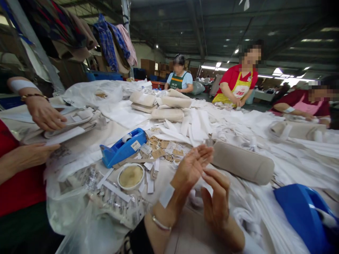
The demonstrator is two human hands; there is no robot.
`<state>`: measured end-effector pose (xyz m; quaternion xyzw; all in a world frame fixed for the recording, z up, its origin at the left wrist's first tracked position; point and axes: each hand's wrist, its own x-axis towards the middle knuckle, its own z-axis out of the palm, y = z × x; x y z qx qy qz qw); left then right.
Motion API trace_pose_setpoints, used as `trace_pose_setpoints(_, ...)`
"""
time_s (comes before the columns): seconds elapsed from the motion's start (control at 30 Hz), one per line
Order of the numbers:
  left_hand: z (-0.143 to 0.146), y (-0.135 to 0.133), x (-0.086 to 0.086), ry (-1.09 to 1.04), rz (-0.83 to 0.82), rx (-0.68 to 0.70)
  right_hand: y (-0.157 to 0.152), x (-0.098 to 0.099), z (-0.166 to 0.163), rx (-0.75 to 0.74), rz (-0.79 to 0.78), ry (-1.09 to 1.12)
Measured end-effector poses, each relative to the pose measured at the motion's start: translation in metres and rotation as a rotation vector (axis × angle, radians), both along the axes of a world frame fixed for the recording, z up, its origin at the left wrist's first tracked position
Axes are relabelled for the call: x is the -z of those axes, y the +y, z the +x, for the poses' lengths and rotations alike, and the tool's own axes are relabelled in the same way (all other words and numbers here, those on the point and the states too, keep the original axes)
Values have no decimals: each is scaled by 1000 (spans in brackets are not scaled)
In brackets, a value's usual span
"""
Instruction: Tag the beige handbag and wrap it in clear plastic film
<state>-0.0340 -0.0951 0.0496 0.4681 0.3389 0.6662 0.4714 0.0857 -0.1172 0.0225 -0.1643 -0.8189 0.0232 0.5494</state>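
Observation:
My left hand, with a thin bracelet at the wrist, is raised above the table, fingers stretched out and close together, palm turned toward my right hand. My right hand is just below it, its fingers curled in against the left palm as if pinching something small and pale that I cannot make out. A white strip shows by the heel of my left hand. Beneath both hands lies white cloth.
A blue tape dispenser, a round dish with a beige pad, paper tags and a beige roll lie ahead. A clear bag of small packets is at left, a blue object at right. A co-worker's hand presses folded cloth; three people work opposite.

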Motion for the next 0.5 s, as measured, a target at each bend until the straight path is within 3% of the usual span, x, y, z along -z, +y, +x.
trace_pose_setpoints(0.03,-15,-13,3,-164,-47,-53,1,0,-3,-57,-3,-56)
trace_pose_setpoints(0.1,-40,-44,11,-272,-157,-199,4,-1,-9,-190,-16,-234)
trace_pose_setpoints(0.2,-58,-92,31,-65,-357,-293,5,-1,-17,-284,-46,-532)
trace_pose_setpoints(0.33,-54,-138,55,228,-540,-123,1,5,-23,-268,-118,-780)
trace_pose_setpoints(0.4,-48,-150,61,332,-563,-28,-1,10,-24,-270,-142,-847)
trace_pose_setpoints(0.5,-41,-158,67,451,-575,-15,-2,18,-25,-244,-138,-879)
